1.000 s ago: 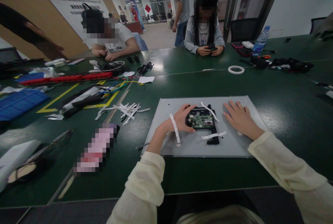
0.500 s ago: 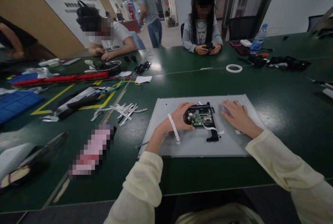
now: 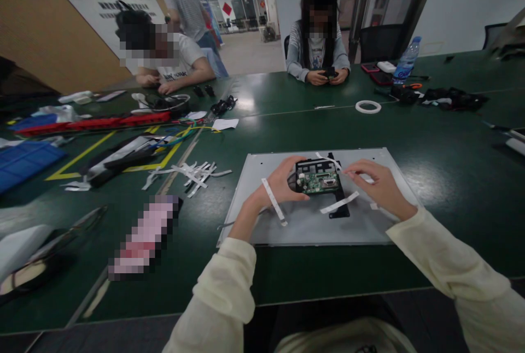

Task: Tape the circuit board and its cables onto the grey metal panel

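A light grey flat panel (image 3: 295,230) lies on the table in front of me. Over its middle is a green circuit board (image 3: 318,182) in a black bracket (image 3: 340,205). My left hand (image 3: 283,181) grips the bracket's left side, thumb at the near edge and fingers at the far edge. My right hand (image 3: 375,181) pinches the end of a white tape strip (image 3: 328,160) that runs across the bracket's far right corner. A second tape strip (image 3: 340,203) crosses the bracket's near arm. Another strip (image 3: 274,201) hangs across my left wrist.
Loose white strips (image 3: 197,175) lie in a pile left of the panel, with a pixelated phone-like object (image 3: 145,238) nearer me. A tape roll (image 3: 368,107) and a water bottle (image 3: 407,60) stand farther back. Two people sit across the table (image 3: 287,123).
My right hand has gone from lying spread on the panel to pinching the tape strip's end. The bracket has turned slightly, and the near strip sits at a new angle.
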The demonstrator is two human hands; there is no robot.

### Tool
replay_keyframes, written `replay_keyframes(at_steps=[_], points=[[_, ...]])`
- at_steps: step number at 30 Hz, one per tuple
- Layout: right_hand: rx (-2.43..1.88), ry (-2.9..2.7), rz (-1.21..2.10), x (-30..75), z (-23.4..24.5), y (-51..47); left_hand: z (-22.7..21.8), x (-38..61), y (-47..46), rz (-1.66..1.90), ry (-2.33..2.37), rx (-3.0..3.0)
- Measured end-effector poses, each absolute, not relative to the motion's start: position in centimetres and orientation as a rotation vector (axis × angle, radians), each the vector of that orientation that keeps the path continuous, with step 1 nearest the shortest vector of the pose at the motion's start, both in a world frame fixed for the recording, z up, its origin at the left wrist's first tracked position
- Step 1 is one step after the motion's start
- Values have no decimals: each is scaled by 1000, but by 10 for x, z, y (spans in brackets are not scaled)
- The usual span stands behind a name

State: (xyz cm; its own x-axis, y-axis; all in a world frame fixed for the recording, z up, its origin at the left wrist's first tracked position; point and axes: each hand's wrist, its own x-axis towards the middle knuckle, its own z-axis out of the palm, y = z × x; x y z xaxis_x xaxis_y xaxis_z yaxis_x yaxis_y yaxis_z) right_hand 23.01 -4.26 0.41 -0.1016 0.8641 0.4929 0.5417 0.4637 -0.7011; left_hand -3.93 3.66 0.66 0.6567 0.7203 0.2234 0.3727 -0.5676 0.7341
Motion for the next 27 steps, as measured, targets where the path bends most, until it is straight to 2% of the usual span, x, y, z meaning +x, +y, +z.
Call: replay_keyframes(at_steps=[3,8,27], points=[[-1228,-1558,343,238,3,-39,9,-37,35,654,836,2241],[-1287,-1367,380,248,-7,-32,9,-34,37,620,795,2330],[-1427,-1660,392,243,-18,-29,-8,-31,37,492,923,2360]])
